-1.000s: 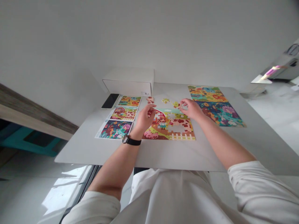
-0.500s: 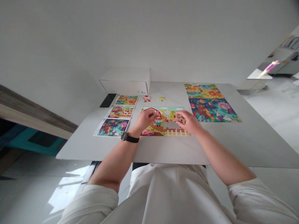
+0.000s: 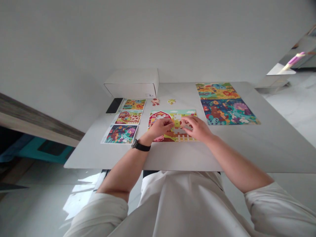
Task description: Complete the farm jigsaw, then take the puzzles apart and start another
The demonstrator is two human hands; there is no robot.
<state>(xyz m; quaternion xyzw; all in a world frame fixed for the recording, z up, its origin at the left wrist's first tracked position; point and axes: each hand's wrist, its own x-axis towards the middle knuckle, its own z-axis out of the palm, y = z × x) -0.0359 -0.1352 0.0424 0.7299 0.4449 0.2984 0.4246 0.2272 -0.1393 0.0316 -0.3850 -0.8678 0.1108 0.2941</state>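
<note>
A farm jigsaw puzzle (image 3: 189, 139) with a red barn and a white fence lies on the table, with gaps in its middle. My right hand (image 3: 198, 129) holds a brown-and-cream puzzle piece (image 3: 183, 123) between thumb and fingers, over the right half of the puzzle. Over the barn side, my left hand (image 3: 160, 127) has its fingertips pinched together; whatever they hold, if anything, is hidden. Behind the puzzle lie two loose bits: a red-and-pink puzzle piece (image 3: 155, 102) and a yellow-green puzzle piece (image 3: 171, 101).
Three small picture cards (image 3: 120, 134) lie at the left beside a black phone (image 3: 115, 105). A white box (image 3: 130, 89) stands against the wall. Two finished-looking puzzles, a savanna scene (image 3: 217, 92) and a dark forest scene (image 3: 222, 113), lie at the right of the table (image 3: 247, 148).
My right hand has moved left with the puzzle piece, nearer the middle of the puzzle. My left hand has shifted slightly right, closer to it. The camera view has shifted a little.
</note>
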